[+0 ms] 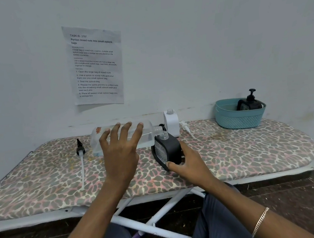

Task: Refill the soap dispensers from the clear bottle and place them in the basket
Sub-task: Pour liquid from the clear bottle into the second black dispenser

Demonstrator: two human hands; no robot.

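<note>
Bracelet: on the right forearm, nearest item. Right hand: grip closed round the black dispenser, which is tilted, neck open, on the ironing board. Left hand: fingers spread, grasping the clear bottle, held level just left of the dispenser, mouth at its neck. Black pump: well left. White dispenser, uncapped: just behind. Basket: far right, holding one capped dispenser. Step, as judged: pouring. Next calls for keeping the two mouths aligned, then refitting the pump.
</note>
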